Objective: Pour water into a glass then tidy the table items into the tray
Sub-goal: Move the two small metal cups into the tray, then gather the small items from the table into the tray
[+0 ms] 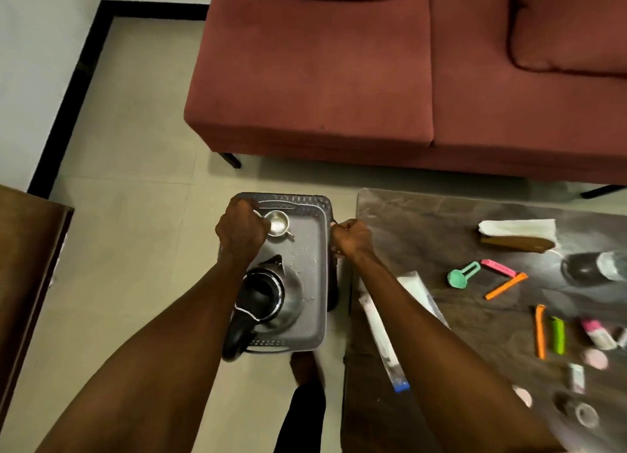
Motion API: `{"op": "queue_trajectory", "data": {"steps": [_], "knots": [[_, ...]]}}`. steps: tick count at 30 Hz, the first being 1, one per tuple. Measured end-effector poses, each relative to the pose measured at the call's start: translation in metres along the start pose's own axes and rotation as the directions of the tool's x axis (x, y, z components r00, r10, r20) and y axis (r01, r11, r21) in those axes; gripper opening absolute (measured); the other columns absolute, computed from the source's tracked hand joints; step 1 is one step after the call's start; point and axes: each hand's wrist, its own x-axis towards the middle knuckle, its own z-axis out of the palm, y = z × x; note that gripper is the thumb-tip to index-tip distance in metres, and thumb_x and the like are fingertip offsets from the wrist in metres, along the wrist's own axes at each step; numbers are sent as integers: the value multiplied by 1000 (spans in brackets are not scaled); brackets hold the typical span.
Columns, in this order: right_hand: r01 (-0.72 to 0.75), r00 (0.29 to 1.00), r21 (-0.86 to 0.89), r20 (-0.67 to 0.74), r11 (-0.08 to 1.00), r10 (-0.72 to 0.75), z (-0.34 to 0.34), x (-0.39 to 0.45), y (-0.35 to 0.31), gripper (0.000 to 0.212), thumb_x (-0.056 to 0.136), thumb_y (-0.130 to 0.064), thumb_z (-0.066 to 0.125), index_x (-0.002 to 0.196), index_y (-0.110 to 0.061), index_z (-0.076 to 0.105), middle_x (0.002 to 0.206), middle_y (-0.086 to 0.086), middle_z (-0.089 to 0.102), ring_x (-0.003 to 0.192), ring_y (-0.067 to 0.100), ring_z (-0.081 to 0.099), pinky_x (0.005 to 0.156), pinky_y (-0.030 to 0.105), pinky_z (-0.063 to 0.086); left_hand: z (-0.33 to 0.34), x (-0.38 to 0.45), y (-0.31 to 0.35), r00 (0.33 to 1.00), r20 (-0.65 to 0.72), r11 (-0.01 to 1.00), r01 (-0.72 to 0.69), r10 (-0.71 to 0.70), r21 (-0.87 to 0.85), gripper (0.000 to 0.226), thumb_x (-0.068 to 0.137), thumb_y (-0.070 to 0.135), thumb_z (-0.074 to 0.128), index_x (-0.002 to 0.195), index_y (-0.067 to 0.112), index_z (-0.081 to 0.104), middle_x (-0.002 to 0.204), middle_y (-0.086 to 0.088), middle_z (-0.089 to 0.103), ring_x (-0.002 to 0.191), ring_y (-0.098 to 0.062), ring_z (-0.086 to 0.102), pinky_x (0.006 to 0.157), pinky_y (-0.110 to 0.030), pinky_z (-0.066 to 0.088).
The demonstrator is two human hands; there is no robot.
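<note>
Gripping the tray (319,249) with left hand (241,230) and right hand (349,237).

Both forearms bare, no sleeves, no watch or bands visible. Left hand (241,230) & right hand (351,237) ungloved. Black trouser leg (300,418) below the tray (319,283); foot there looks bare, blurry.

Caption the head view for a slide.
Both hands, left and right, grip a grey tray carrying kettle and cup.
</note>
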Motion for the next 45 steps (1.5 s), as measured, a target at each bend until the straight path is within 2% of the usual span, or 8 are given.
{"op": "queue_trajectory", "data": {"steps": [4, 14, 17, 24, 29, 33, 41, 45], "knots": [[48, 996, 68, -79, 997, -43, -58, -19, 19, 11, 87, -21, 60, 76, -19, 57, 88, 7, 68, 88, 25, 66, 80, 32, 53, 11, -44, 59, 993, 47, 975, -98, 109, -198, 21, 76, 12, 60, 93, 12, 72, 88, -6, 73, 83, -28, 67, 70, -32, 52], [83, 983, 99, -169, 992, -65, -216, -54, 90, 23, 88, -17, 61, 110, -11, 65, 115, 13, 69, 105, 30, 64, 88, 29, 49, 100, -188, 194, 987, 127, 899, -37, 102, -436, 38, 85, 20, 65, 122, 12, 63, 117, -6, 66, 99, -20, 62, 75, -17, 51], [75, 981, 127, -186, 989, -51, -255, -60, 114, 21, 89, -14, 59, 109, -11, 63, 114, 16, 69, 95, 30, 66, 77, 22, 52, 119, -226, 230, 986, 118, 885, -48, 115, -462, 38, 82, 22, 68, 119, 13, 64, 119, -5, 66, 104, -24, 63, 91, -33, 52], [39, 974, 173, -226, 984, 1, -327, -77, 153, 29, 91, -17, 62, 119, -9, 63, 121, 14, 68, 112, 31, 63, 98, 40, 51, 151, -289, 291, 974, 179, 899, -45, 136, -436, 39, 80, 28, 69, 117, 15, 66, 117, -4, 68, 104, -25, 64, 90, -37, 52], [69, 946, 228, -323, 971, 9, -364, -86, 183, 25, 89, -7, 59, 113, -5, 66, 111, 19, 70, 85, 26, 63, 61, 7, 44, 179, -317, 317, 958, 219, 887, -67, 186, -457, 35, 80, 23, 70, 114, 15, 68, 112, -5, 70, 105, -24, 63, 90, -32, 50], [43, 933, 276, -354, 960, 60, -390, -90, 210, 25, 91, -12, 63, 115, -9, 66, 112, 15, 70, 100, 27, 63, 91, 31, 48, 203, -338, 339, 925, 286, 881, -96, 251, -464, 33, 79, 20, 70, 110, 12, 68, 108, -7, 70, 98, -29, 65, 89, -39, 52], [-21, 892, 326, -421, 945, 165, -460, -95, 281, 27, 90, -5, 63, 116, 0, 65, 115, 22, 69, 112, 34, 64, 105, 35, 44, 249, -387, 397, 860, 405, 888, -113, 312, -445, 29, 80, 23, 71, 107, 15, 69, 109, -6, 70, 103, -25, 64, 92, -34, 50], [-60, 862, 357, -452, 932, 229, -496, -87, 309, 27, 89, -3, 61, 114, 2, 67, 119, 21, 69, 109, 30, 64, 87, 24, 41, 276, -410, 426, 836, 475, 917, -78, 273, -390, 28, 80, 21, 72, 106, 12, 71, 110, -8, 71, 106, -24, 64, 92, -29, 49]]}}
